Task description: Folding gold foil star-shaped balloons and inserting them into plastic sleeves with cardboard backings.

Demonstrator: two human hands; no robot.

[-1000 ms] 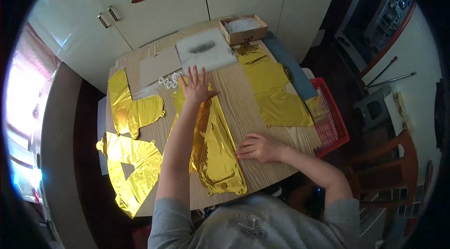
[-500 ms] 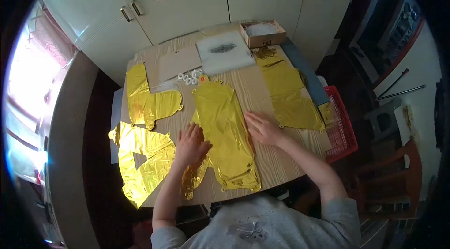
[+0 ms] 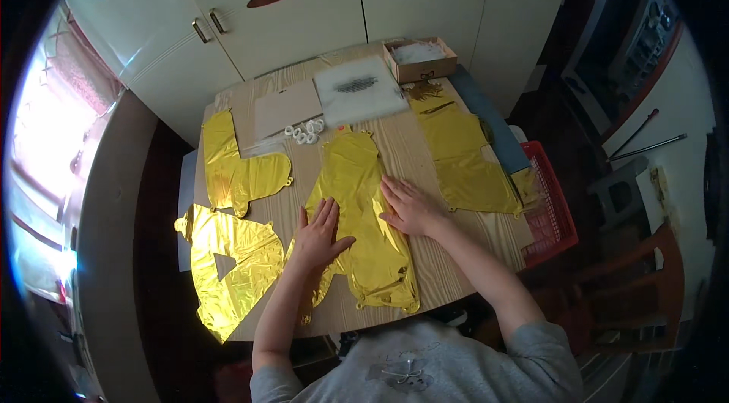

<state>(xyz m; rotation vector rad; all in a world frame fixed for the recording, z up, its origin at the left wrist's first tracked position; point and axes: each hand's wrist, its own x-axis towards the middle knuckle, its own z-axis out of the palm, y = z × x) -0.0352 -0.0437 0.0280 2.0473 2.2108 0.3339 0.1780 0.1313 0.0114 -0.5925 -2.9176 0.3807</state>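
Observation:
A flat gold foil balloon (image 3: 353,175) lies on the table in front of me. My left hand (image 3: 319,238) rests on its left part, fingers stretched out and thumb apart. At its right edge, my right hand (image 3: 410,206) lies flat with fingers extended, its fingertips on the foil. Both hands are open and hold nothing. To the left are an L-shaped gold foil balloon (image 3: 247,174) and, nearer me, a shiny gold foil balloon with a triangular hole (image 3: 250,251). On the right lies another flat gold foil piece (image 3: 474,175).
White rings of tape or ribbon (image 3: 305,132) sit beyond the middle balloon, near a beige sheet (image 3: 288,107) and a white sheet with a dark smudge (image 3: 361,88). A cardboard box (image 3: 421,69) stands at the back right of the wooden table (image 3: 448,259). A red basket (image 3: 558,209) is beside it.
My right hand has moved left onto the middle balloon's edge. My left hand has shifted slightly right over its left part, and the foil there lies flatter.

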